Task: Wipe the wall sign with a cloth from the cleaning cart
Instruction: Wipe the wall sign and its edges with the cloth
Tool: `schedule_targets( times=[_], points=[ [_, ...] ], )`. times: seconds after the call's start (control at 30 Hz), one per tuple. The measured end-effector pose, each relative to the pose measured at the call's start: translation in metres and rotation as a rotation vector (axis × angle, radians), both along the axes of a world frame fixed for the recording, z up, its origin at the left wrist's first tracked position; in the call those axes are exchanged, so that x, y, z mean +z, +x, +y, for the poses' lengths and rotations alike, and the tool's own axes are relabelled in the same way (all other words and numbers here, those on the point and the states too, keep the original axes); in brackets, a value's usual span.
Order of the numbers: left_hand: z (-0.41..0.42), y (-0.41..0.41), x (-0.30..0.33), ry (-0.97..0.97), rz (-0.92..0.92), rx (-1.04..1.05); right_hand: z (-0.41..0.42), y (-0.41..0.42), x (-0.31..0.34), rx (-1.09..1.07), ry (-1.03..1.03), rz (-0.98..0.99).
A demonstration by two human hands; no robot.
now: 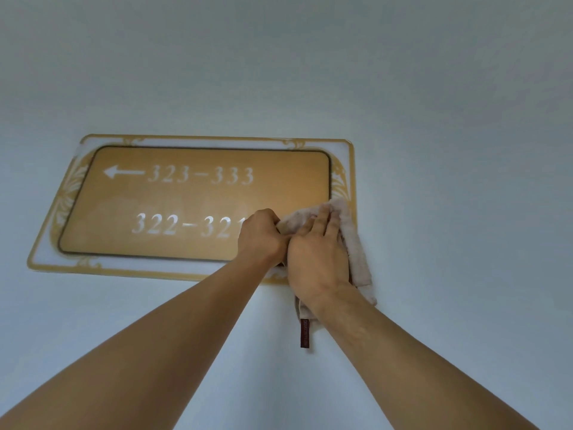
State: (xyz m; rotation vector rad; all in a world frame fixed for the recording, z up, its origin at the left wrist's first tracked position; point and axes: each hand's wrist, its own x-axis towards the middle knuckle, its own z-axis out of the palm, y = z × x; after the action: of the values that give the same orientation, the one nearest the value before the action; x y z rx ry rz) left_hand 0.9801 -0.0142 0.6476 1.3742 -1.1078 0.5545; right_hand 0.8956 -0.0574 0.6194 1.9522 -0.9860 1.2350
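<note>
Pressing cloth (357, 243) on sign (186, 200) — right hand (316, 259), left hand (259, 234)

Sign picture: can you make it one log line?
step: wiping sign | left hand: grips cloth | right hand: presses cloth on sign's lower-right corner

Wall sign (192, 200): one, gold;
Cloth (353, 240): one, beige;
Hands: two; left hand (260, 234), right hand (316, 259);
Red tag (304, 333): one;
Number rows (201, 175): two;
Arrow (122, 172): one

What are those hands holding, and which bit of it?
A beige cloth. The left hand grips its bunched left end; the right hand presses flat on its middle, against the sign.
</note>
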Motion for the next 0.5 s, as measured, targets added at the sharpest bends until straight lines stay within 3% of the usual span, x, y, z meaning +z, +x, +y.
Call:
schedule_targets(
  times=[0.13, 0.3, 0.5],
  points=[
    [0.0, 0.001, 0.0, 0.022, 0.014, -0.004, -0.02, -0.012, -0.01, 0.081, -0.055, -0.13],
    [-0.005, 0.001, -0.006, -0.012, 0.023, -0.06, -0.054, -0.025, -0.03, 0.132, -0.184, -0.152],
    [-0.012, -0.007, -0.013, -0.076, -0.101, 0.02, -0.042, -0.009, -0.027, 0.11, -0.069, -0.183]
  ],
)
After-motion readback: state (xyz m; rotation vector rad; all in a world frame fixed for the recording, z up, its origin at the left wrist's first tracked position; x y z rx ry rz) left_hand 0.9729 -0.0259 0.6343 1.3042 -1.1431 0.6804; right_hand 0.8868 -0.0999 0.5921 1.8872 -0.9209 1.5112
